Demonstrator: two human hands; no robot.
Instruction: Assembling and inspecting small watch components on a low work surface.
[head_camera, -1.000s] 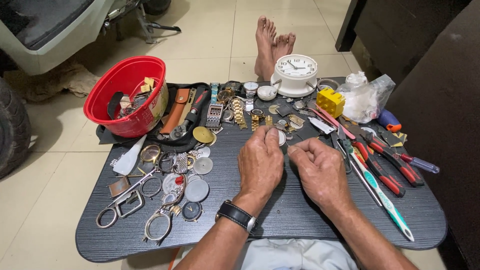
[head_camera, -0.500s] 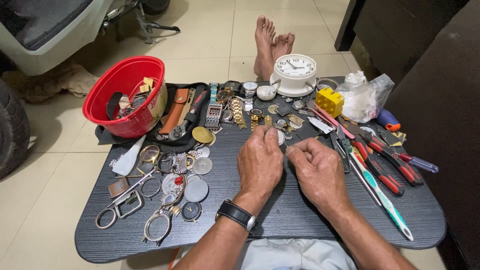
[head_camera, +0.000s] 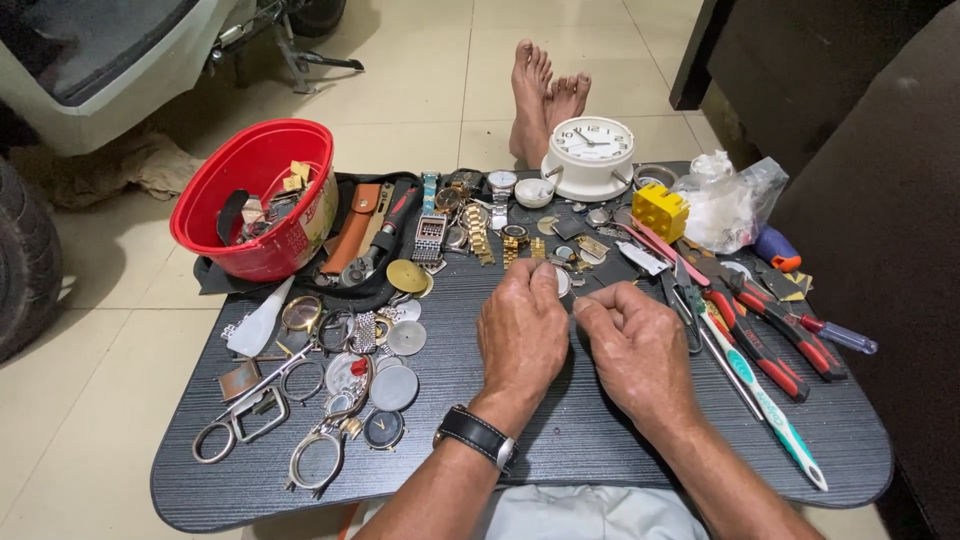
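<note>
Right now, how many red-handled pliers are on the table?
2, both on the right of the table: one pair of pliers beside the toothbrush, the other pair just right of it. More may be hidden.

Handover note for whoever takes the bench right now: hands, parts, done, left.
Left hand: fingers pinch a small round silvery watch part above the black table.
Right hand: loosely curled beside it, fingertips near the part; whether it holds anything cannot be told.
Parts: watch cases and backs to the left, red-handled pliers and toothbrush to the right, white clock behind.
Done: part picked up.
Left: work on it; no tool in hand yet.
</note>
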